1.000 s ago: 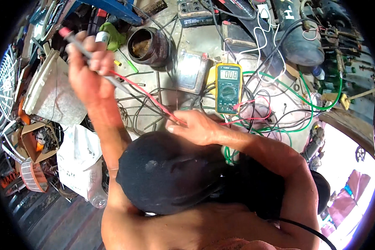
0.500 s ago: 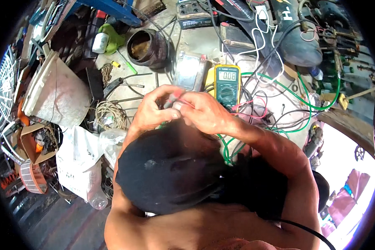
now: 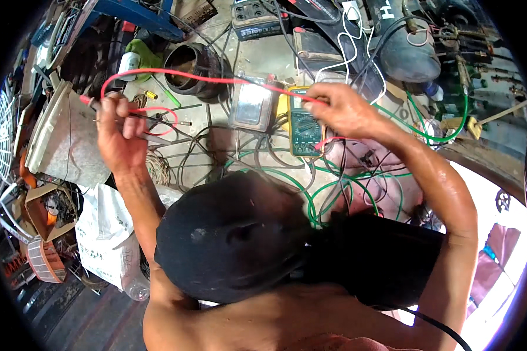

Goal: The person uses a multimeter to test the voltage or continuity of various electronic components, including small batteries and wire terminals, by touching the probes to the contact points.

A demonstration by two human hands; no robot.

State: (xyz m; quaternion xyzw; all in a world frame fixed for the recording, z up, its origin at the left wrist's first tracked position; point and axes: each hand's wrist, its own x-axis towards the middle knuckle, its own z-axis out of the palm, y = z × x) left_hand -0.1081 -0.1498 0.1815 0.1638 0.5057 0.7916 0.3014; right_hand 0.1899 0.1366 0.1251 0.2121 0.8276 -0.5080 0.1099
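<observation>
My left hand [image 3: 123, 131], raised at the left in front of a pale bucket, has its fingers curled around the red end of a test lead, perhaps its probe. From there the red test lead [image 3: 202, 78] arches across to my right hand [image 3: 345, 111], which pinches it over the top of the multimeter. The yellow-cased multimeter [image 3: 304, 133] lies on the floor below that hand, its display mostly covered. Another red loop hangs beside my left fingers. Left of the meter sits a grey box with a clear lid [image 3: 253, 105].
A dark round pot [image 3: 211, 76] and a pale bucket [image 3: 79, 146] stand at the left. Green hoses or cables [image 3: 310, 199] and black cables tangle on the floor. A gas cylinder [image 3: 413, 55] lies far right. A white bag [image 3: 105, 234] rests near my left arm. Dark cloth covers my lap.
My hands were together in the middle, fingers on something red. They have moved apart, left hand leftward, right hand right and away, stretching the red lead between them.
</observation>
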